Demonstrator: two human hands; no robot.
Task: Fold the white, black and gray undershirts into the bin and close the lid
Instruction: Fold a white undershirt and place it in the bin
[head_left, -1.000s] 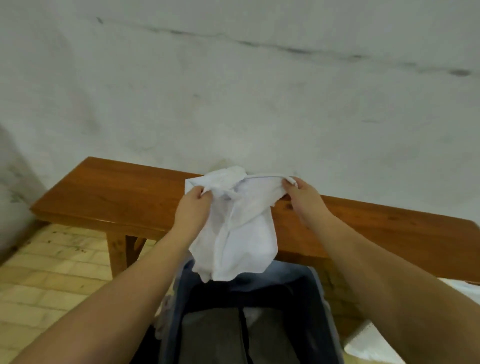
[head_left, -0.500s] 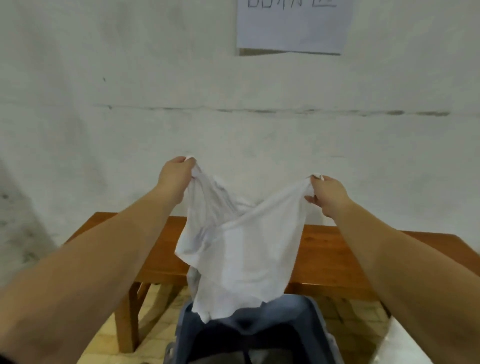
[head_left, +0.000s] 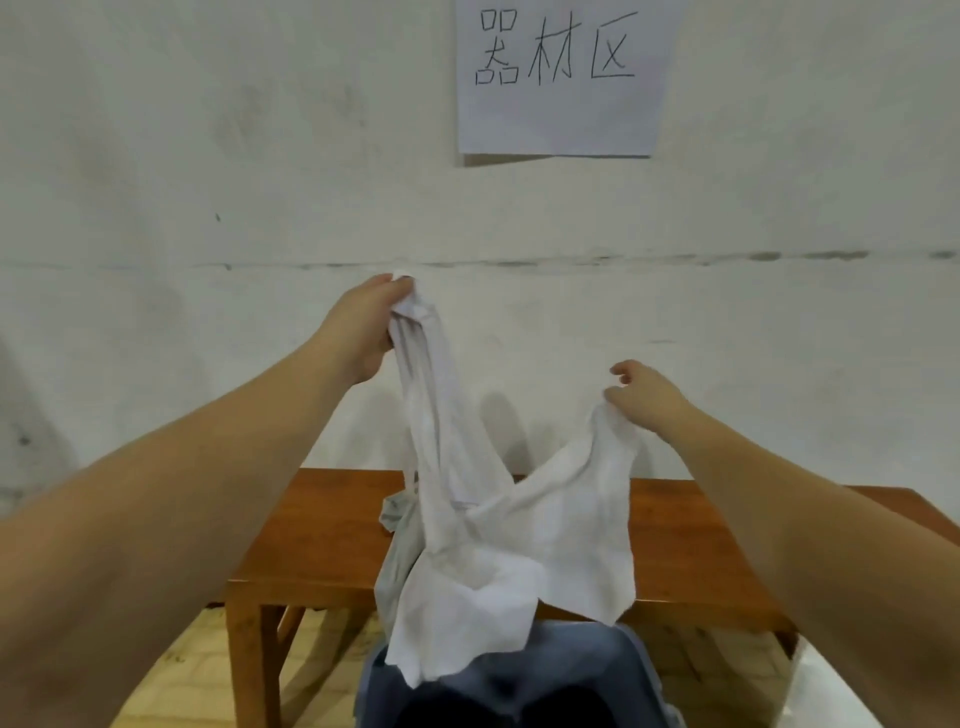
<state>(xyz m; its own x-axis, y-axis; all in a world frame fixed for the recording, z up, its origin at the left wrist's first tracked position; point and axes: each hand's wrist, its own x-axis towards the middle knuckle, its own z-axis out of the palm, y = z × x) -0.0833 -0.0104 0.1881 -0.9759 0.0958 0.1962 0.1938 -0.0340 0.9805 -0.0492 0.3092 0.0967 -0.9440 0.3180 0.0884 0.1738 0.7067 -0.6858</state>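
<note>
White undershirt (head_left: 498, 545) hangs crumpled (unfolded) from both hands.

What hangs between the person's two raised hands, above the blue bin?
In the head view, the white cotton undershirt sags between the left hand, which grips one strap high, and the lower right hand, which pinches another edge.

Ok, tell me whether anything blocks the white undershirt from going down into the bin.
Nothing visible does. The white undershirt hangs from the left hand and right hand, directly over the open blue bin.
</note>
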